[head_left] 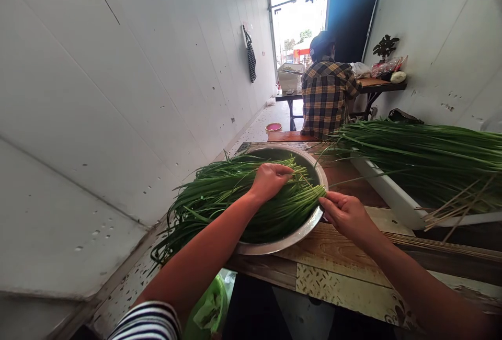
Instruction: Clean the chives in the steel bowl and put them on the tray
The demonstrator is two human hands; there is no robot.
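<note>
One steel bowl [301, 233] sits on the worn wooden bench [341, 272], heaped with green chives [235, 199] spilling over its left rim. Left hand [270, 180] presses down, curled on the bundle; right hand [345, 214] pinches the cut ends. A second chive pile [423, 157] fills a white tray [392, 196] beside it. One person in plaid [327, 97] sits ahead in the narrow white-walled room.

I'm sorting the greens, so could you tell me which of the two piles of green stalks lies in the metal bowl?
The pile under both hands: it lies across the round metal bowl, with the left hand on it. The other pile rests on a white tray at right.
</note>
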